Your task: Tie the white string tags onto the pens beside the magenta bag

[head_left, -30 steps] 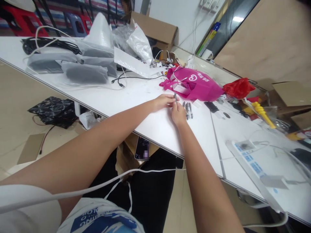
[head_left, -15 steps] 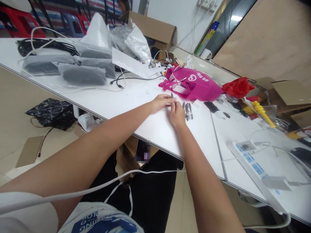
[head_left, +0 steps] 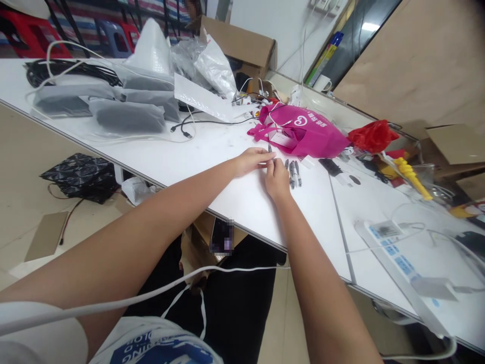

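A person's left hand [head_left: 250, 161] and right hand [head_left: 278, 178] are meeting over a white, smooth-topped counter [head_left: 246, 199], with a slim, dark-grey pen [head_left: 270, 148] between them. Compared with 1 second ago, less of the pen is showing above the fingers, and the left thumb is now covering part of it; the pen seems to be undergoing a change of grip, rather than being put down. The left fingers are clamping on the pen. The right fingers are curling in just below; whether they are pinching its hidden end, I cannot tell. Slim, grey-and-dark loose pens [head_left: 292, 175] are lying side by side, just right of the right hand.

Beyond the hands, a bright-pink fabric bag with white lettering [head_left: 322, 136] is slumping on the counter. Grey, plastic-wrapped packages [head_left: 127, 116] are sitting far left; a crumpled red plastic bag [head_left: 373, 136] is lying far right, and a long white power strip [head_left: 392, 253] is running along the near right. A black patterned bag [head_left: 81, 176] is resting on the tiled floor [head_left: 22, 156], left.
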A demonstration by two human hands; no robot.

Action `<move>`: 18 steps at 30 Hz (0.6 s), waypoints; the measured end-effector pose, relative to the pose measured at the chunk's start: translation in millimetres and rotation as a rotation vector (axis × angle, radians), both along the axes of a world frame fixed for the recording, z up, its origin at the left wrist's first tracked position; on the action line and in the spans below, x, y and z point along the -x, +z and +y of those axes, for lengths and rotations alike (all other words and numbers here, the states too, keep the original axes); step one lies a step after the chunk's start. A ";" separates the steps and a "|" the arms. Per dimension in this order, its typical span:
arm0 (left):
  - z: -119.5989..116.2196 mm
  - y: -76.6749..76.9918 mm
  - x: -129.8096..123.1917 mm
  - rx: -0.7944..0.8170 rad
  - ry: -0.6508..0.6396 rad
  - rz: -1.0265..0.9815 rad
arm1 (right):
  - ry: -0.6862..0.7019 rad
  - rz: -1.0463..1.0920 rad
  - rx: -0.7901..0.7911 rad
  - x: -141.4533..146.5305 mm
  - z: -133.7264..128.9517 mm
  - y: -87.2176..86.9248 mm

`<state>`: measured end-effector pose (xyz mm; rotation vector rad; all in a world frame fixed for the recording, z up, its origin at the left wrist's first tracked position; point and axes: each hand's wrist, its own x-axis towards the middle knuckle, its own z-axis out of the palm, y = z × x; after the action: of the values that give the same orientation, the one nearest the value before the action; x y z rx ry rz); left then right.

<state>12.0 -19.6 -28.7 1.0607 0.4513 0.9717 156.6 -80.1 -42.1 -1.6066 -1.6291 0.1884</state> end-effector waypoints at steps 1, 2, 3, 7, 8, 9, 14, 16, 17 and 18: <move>-0.5 1.0 0.1 0.011 -0.004 -0.004 | 0.003 -0.004 0.007 0.0 0.0 0.5; -0.8 1.9 0.4 0.023 -0.012 -0.008 | 0.004 -0.006 0.015 0.0 -0.1 1.0; -1.0 2.6 0.9 0.033 -0.023 -0.011 | 0.003 -0.006 0.022 0.1 -0.2 1.5; -1.2 2.6 2.9 0.024 -0.025 -0.026 | 0.001 -0.017 0.028 1.3 -1.6 3.9; -1.3 1.9 3.2 0.013 -0.012 -0.032 | 0.005 -0.028 0.032 1.7 -2.3 4.6; -1.4 1.0 3.3 0.002 0.005 -0.038 | 0.010 -0.041 0.038 2.2 -2.9 5.3; -3.1 -2.1 1.5 -0.022 0.076 -0.032 | 0.029 -0.092 0.053 3.7 -5.2 7.1; -3.7 -1.6 0.5 -0.017 0.099 -0.023 | 0.038 -0.101 0.049 3.4 -5.2 6.4; -4.0 -0.9 0.2 -0.010 0.105 -0.019 | 0.040 -0.101 0.045 3.0 -4.9 5.8; -4.2 0.2 0.2 0.000 0.100 -0.017 | 0.039 -0.097 0.039 2.6 -4.5 5.0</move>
<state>11.8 -23.8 -28.5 1.0363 0.4943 1.0685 154.0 -84.6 -37.2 -1.6360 -1.7420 0.1653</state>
